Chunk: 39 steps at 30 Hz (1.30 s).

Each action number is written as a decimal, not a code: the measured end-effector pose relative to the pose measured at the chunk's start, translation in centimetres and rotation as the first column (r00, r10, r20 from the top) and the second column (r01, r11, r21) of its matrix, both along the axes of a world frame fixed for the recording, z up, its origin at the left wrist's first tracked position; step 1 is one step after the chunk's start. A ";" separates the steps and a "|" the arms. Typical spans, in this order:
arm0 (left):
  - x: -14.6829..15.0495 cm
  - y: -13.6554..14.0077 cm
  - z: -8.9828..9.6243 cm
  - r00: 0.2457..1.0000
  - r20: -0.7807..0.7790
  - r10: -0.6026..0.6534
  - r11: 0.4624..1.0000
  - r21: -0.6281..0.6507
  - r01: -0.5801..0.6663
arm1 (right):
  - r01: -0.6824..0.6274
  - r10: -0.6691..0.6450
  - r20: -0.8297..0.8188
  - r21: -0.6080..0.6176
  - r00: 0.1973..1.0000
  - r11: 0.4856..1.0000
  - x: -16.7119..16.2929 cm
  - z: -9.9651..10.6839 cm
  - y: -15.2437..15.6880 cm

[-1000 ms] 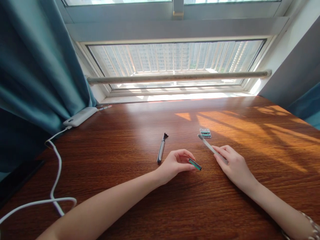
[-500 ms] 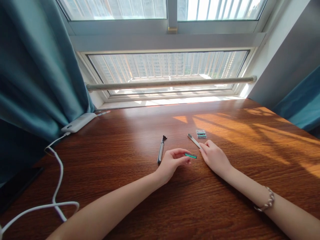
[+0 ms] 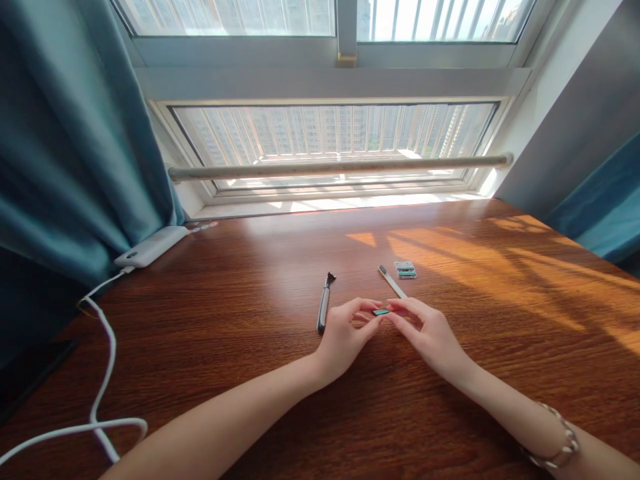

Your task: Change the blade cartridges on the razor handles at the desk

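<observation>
A small razor cartridge (image 3: 381,312) with a green strip is pinched between both hands just above the table. My left hand (image 3: 349,333) grips its left end with thumb and fingers. Fingers of my right hand (image 3: 433,333) close on its right end. Left of my left hand lies a grey and black razor handle (image 3: 325,303), its narrow neck pointing away from me. A toothbrush (image 3: 393,281) with a pale handle and dark bristles lies beyond my right hand, which hides its lower end. Behind it sits a clear case (image 3: 405,269) with green-striped cartridges inside.
The brown wooden table (image 3: 250,280) reaches to the window sill. A white power strip (image 3: 153,247) with a white cable (image 3: 107,373) lies on the left by the blue curtain (image 3: 85,120). A dark flat object (image 3: 37,373) is at the left edge.
My right hand has let go of the toothbrush and moved left to take the cartridge's right end. The left hand keeps its hold on the cartridge.
</observation>
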<state>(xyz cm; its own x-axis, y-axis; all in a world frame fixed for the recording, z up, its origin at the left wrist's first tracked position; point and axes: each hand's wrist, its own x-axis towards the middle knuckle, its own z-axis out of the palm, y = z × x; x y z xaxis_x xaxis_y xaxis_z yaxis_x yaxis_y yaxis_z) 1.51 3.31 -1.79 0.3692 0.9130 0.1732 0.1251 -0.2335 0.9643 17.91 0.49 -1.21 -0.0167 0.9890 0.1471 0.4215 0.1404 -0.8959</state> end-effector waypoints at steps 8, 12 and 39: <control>-0.7 -0.5 -0.1 0.954 -0.301 -0.001 0.862 0.483 0.154 | -0.197 0.083 -0.440 -0.221 0.894 0.955 -0.9 -0.2 -0.2; -1.0 -0.6 0.0 0.936 -0.351 0.015 0.831 0.526 0.184 | -0.142 0.021 -0.452 -0.235 0.892 0.962 -0.9 -1.1 -0.2; -2.8 4.3 1.9 0.815 -0.578 0.031 0.999 -0.010 -0.045 | -0.172 -0.046 -0.693 -0.242 0.720 0.955 0.7 -0.4 0.6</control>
<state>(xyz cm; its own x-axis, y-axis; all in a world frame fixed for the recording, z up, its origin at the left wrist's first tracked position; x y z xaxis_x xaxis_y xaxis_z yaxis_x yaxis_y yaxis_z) -1.32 7.57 0.11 0.3596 0.9295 -0.0818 0.6694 -0.1959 0.7166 18.61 1.13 -1.65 -0.0830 0.9883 -0.1278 -0.3233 -0.1480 -0.9346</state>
